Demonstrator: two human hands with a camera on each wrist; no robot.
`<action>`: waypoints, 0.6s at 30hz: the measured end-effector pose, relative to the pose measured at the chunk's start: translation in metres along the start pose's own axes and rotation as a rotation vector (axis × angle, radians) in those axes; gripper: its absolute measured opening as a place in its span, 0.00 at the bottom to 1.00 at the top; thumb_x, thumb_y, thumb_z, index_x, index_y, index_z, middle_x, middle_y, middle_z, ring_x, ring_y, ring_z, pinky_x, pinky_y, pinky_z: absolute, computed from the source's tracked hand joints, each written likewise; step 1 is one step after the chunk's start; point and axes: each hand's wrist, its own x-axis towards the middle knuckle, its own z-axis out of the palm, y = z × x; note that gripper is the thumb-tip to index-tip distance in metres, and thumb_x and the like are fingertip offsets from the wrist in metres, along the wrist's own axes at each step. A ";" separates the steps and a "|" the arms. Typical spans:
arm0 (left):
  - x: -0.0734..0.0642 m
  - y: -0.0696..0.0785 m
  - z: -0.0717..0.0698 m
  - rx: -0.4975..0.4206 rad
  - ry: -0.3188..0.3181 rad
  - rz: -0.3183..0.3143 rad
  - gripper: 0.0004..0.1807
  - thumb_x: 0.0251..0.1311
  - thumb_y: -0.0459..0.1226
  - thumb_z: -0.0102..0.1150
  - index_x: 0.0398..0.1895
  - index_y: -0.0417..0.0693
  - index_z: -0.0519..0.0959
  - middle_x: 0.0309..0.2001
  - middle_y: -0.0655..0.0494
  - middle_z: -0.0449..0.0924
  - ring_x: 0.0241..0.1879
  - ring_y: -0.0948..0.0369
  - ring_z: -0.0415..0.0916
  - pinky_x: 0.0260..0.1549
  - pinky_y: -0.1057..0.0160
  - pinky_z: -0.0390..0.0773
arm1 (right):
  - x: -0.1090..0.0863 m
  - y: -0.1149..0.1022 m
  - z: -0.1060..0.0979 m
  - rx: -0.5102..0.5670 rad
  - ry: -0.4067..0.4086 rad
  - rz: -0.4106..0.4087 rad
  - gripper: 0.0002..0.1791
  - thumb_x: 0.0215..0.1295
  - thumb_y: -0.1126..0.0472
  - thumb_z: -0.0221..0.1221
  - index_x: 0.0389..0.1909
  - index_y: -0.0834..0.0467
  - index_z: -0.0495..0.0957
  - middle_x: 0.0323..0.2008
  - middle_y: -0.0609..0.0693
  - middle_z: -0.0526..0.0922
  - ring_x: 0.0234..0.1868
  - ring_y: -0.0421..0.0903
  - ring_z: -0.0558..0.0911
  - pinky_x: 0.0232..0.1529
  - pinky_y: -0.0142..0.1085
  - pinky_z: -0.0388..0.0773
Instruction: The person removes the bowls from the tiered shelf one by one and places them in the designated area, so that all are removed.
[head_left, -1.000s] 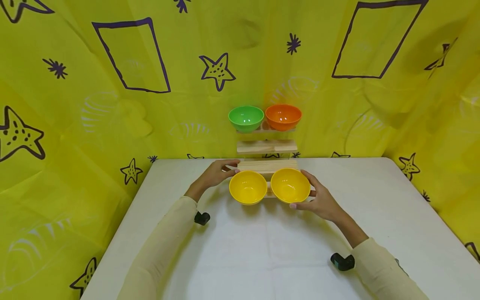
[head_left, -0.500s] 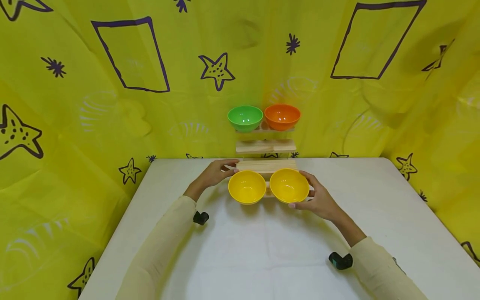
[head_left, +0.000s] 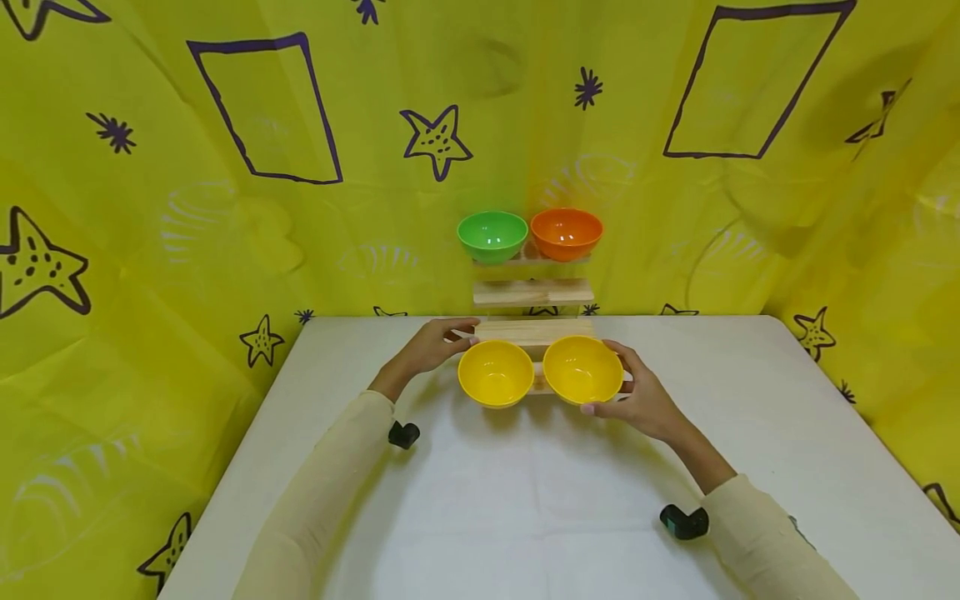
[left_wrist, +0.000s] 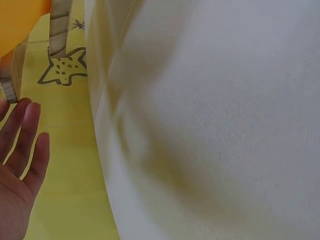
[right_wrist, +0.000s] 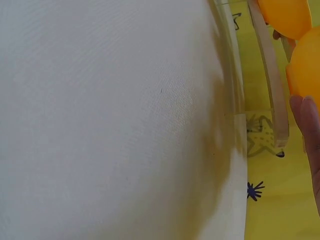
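In the head view my right hand [head_left: 651, 407] grips the right yellow bowl [head_left: 583, 371], thumb at its front underside and fingers at its right rim. Beside it, a small gap away, the left yellow bowl [head_left: 496, 373] sits on the lowest step of a wooden stepped rack [head_left: 532, 332]. My left hand [head_left: 427, 346] pinches the left end of the step just above, thumb in front and index finger behind. In the left wrist view the other fingers [left_wrist: 40, 155] stretch out past the wood. The right wrist view catches right-hand fingers [right_wrist: 307, 120] against the bowl's underside.
On the rack's top step stand a green bowl [head_left: 492, 237] and an orange bowl [head_left: 567, 234]. Behind hangs a yellow sheet [head_left: 360, 225] with drawn stars. A white cloth [head_left: 480, 500] covers the table. Black wrist pieces sit below the left sleeve [head_left: 322, 492] and beside the right sleeve [head_left: 765, 533].
The right yellow bowl, with my right hand on it, has shifted very slightly right, widening the gap to the left bowl a touch. My left hand stays put.
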 end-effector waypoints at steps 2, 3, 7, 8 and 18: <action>0.000 0.000 0.000 0.003 0.001 0.005 0.27 0.72 0.48 0.58 0.71 0.52 0.72 0.62 0.47 0.79 0.57 0.48 0.79 0.56 0.51 0.80 | -0.001 -0.002 -0.001 -0.001 -0.001 -0.001 0.56 0.55 0.58 0.75 0.79 0.56 0.50 0.70 0.66 0.62 0.45 0.57 0.83 0.41 0.33 0.83; -0.001 0.000 0.000 0.003 0.000 0.006 0.27 0.72 0.48 0.57 0.71 0.52 0.72 0.63 0.47 0.79 0.57 0.48 0.79 0.56 0.51 0.80 | -0.002 -0.003 -0.001 -0.002 -0.002 -0.002 0.56 0.55 0.57 0.75 0.79 0.56 0.50 0.70 0.66 0.62 0.45 0.57 0.83 0.41 0.32 0.82; -0.001 0.000 -0.001 0.005 -0.001 0.007 0.27 0.72 0.48 0.57 0.71 0.52 0.72 0.63 0.48 0.79 0.57 0.49 0.79 0.56 0.52 0.80 | -0.005 -0.005 -0.004 -0.005 -0.005 -0.007 0.56 0.56 0.57 0.75 0.79 0.56 0.49 0.71 0.66 0.61 0.47 0.58 0.83 0.41 0.33 0.82; -0.001 0.000 -0.001 0.003 -0.001 0.006 0.27 0.72 0.48 0.57 0.71 0.52 0.72 0.63 0.48 0.79 0.57 0.49 0.79 0.55 0.52 0.80 | -0.005 -0.005 -0.004 -0.005 -0.007 -0.009 0.56 0.56 0.57 0.74 0.79 0.56 0.49 0.71 0.66 0.61 0.47 0.58 0.83 0.41 0.33 0.82; 0.000 -0.001 0.000 -0.007 -0.002 0.021 0.26 0.72 0.47 0.57 0.71 0.52 0.73 0.60 0.49 0.81 0.56 0.49 0.79 0.54 0.53 0.81 | -0.015 -0.004 -0.013 -0.001 -0.008 -0.023 0.56 0.56 0.59 0.75 0.79 0.56 0.49 0.69 0.67 0.62 0.48 0.61 0.83 0.39 0.33 0.84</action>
